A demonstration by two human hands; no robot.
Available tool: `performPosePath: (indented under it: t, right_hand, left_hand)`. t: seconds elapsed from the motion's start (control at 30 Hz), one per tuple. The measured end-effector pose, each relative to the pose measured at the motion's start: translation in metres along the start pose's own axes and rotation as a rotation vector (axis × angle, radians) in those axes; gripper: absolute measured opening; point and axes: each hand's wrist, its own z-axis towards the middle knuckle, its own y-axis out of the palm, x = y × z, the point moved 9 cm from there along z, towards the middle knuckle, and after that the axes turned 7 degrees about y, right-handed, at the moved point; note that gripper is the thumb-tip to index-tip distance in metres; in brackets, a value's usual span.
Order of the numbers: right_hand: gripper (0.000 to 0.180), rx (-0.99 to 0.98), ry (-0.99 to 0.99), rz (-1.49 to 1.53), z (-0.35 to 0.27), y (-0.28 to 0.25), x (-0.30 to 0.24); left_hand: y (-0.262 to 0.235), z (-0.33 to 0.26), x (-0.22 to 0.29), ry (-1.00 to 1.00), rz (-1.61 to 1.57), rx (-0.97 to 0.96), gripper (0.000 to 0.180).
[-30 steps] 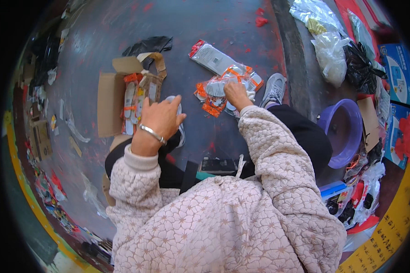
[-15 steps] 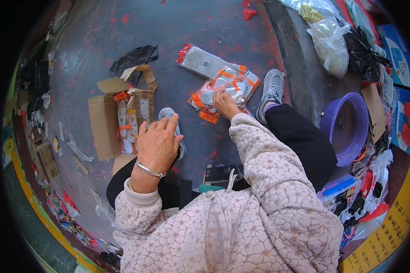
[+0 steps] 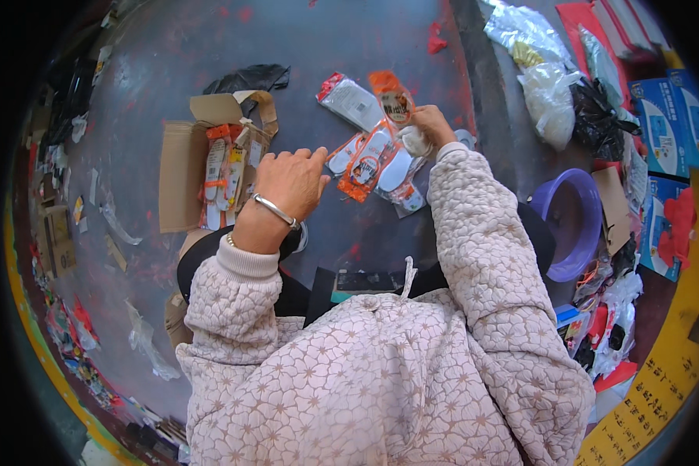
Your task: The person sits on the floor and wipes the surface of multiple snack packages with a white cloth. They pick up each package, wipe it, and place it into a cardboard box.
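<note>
My right hand [image 3: 435, 124] grips the edge of an orange-and-clear packet [image 3: 394, 97], raised over a loose pile. A crumpled white bit [image 3: 415, 141] also shows under the fingers; whether they pinch it I cannot tell. The pile holds several flat packets [image 3: 361, 167] with orange ends and white, insole-shaped contents. Behind it lies a long clear sleeve [image 3: 351, 101] with a red end. My left hand [image 3: 291, 182], a silver bangle at its wrist, hovers with loosely stretched fingers, holding nothing. Left of it stands an open cardboard box [image 3: 182, 175] with similar orange packets [image 3: 224, 167] inside.
On the right are a purple basin [image 3: 571, 225], plastic bags [image 3: 547, 101], a black bag [image 3: 602, 109] and blue boxes [image 3: 656, 124]. Black plastic [image 3: 252, 78] lies behind the cardboard box. Scraps and clutter line the left edge. A dark flat object [image 3: 365, 281] sits near my lap.
My right hand has moved right and away from me, lifting a packet off the pile. The pile's packets are now spread differently. My left hand has shifted slightly right and away from me.
</note>
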Motion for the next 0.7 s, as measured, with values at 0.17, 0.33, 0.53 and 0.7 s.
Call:
performPosePath:
  t: [0.17, 0.33, 0.53, 0.7]
  right_hand:
    - [0.014, -0.391, 0.108, 0.442, -0.044, -0.021, -0.083]
    - [0.013, -0.599, -0.048, 0.622, -0.126, -0.037, -0.172]
    - [0.024, -0.797, -0.101, 0.853, -0.225, -0.025, -0.212]
    - [0.024, -0.786, -0.154, 0.625, -0.251, -0.003, -0.206]
  left_hand:
    - [-0.016, 0.0, -0.011, -0.073, -0.11, 0.117, 0.043]
    - [-0.046, -0.001, -0.03, -0.102, -0.435, 0.42, 0.047]
    - [-0.039, 0.016, -0.029, 0.179, -2.374, 0.439, 0.046]
    - [-0.038, 0.011, -0.007, 0.291, -2.402, 0.304, 0.032]
